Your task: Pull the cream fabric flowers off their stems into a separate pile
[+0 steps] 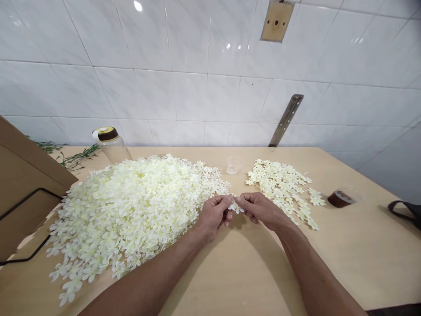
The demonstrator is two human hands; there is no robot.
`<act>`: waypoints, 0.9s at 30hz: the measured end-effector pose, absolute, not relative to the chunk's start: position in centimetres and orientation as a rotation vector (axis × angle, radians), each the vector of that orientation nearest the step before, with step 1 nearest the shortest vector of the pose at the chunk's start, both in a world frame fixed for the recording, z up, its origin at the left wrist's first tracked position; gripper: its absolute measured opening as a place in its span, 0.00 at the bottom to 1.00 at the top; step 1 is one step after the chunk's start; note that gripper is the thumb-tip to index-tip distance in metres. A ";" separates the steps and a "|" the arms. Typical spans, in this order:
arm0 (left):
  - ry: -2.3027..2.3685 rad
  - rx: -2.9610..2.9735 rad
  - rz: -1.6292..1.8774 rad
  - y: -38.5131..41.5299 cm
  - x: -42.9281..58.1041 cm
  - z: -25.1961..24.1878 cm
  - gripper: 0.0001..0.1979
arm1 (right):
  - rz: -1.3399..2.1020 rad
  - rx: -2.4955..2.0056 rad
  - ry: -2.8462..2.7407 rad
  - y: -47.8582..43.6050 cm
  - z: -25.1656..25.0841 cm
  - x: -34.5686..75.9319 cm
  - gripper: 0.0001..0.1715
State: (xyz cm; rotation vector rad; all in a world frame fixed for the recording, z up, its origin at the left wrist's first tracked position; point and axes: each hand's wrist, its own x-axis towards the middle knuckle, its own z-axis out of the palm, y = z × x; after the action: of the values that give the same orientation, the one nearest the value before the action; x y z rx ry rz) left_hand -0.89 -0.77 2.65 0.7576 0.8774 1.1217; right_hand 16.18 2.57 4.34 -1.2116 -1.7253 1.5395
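Note:
Between my two hands is a small piece of white artificial flowers (236, 206), pinched at both sides above the table. My left hand (214, 214) grips its left side with thumb and fingers closed. From the right, my right hand (259, 207) pinches it the same way, fingers curled under. A large heap of white artificial flowers (141, 206) with pale yellow centres spreads to the left, close to my left hand. Behind my right hand lies a smaller, flatter pile of the same flowers (279, 182).
A small clear plastic cup (233, 165) stands between the piles. A cup of dark liquid (342, 198) sits at right, near a black strap (404, 210). Behind the heap are a bottle (113, 145) and green stems (80, 156). A cardboard box (29, 184) stands at left.

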 end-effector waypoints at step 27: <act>0.942 0.787 1.267 -0.3 -1.1 2.0 0.17 | 1.354 -1.253 -1.387 3.5 4.1 17.1 0.25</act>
State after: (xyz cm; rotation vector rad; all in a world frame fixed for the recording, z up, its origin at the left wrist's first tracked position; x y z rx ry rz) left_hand -1.07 -0.29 1.96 0.7873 0.9422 1.2673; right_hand 17.05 3.48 4.05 -1.2535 -1.3874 1.3536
